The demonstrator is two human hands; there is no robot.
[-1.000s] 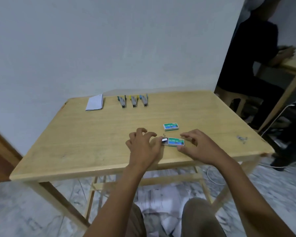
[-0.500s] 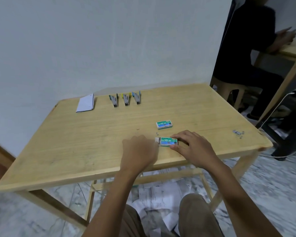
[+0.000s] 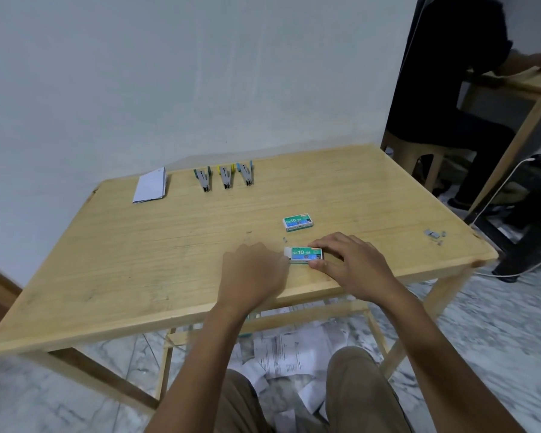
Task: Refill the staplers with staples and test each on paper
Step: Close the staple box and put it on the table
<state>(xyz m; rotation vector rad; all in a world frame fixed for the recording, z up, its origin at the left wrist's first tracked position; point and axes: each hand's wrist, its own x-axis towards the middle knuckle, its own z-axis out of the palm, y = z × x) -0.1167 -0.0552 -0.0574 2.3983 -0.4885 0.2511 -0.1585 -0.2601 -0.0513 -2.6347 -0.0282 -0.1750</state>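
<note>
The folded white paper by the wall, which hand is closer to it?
Left. The left hand, at the left end of the staple box, lies front-right of the folded paper; the right hand, pinching that box, is even farther right.

The table [image 3: 138, 260] is showing pale honey wood streaked with fine darker grain. The nearer staple box [image 3: 305, 254] and the farther staple box [image 3: 297, 222] are both wearing green and blue labels with white lettering. Three grey-bodied staplers are flashing coloured trim: the teal stapler [image 3: 203, 179], the yellow stapler [image 3: 226, 178], the blue stapler [image 3: 245, 175]. The folded paper [image 3: 150, 185] is looking white, the loose staples [image 3: 433, 234] grey, and the floor [image 3: 497, 323] is swirling with grey-white marble veining
</note>
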